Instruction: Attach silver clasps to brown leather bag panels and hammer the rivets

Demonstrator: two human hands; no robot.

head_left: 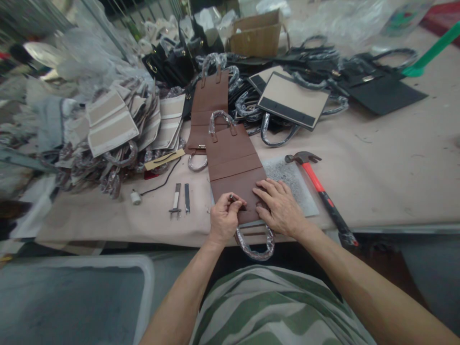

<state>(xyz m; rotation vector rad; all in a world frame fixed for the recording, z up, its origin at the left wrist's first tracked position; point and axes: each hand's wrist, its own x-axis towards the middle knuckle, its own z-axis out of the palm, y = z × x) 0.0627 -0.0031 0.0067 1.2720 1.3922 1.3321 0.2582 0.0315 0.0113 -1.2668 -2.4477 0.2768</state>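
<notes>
The left hand [225, 215] is grasping a slim dark rod [233, 197], its fingers and thumb closing round the shaft, with the rod leaning over the brown panel [235, 165]. The right hand [282, 208] is resting just beside it, palm down, its fingers spreading loosely over the panel's edge and clasping nothing that shows.

The panel, smooth, matte and leather-like, is lying flat beneath both sets of fingers and stretching away beyond them, a straight seam line crossing it. On the body side of the fingers, a looped near handle [256, 250] in crinkled, shiny clear film is curving past the table edge; beyond the fingertips, a matching far handle [220, 120] is arching.

Under the right fingers' outer side, a pale, dark-speckled board [293, 184] is showing. Farther right of them, a hammer [318, 184] is lying aslant, its grey metal claw head pointing away and its red-and-black grip reaching the table edge. Left of the left fingers, a pronged metal tool [175, 201] and a narrow flat bar [187, 198] are lying side by side. Well beyond them, beige panels [113, 120] are heaping up among film-wrapped loops.
</notes>
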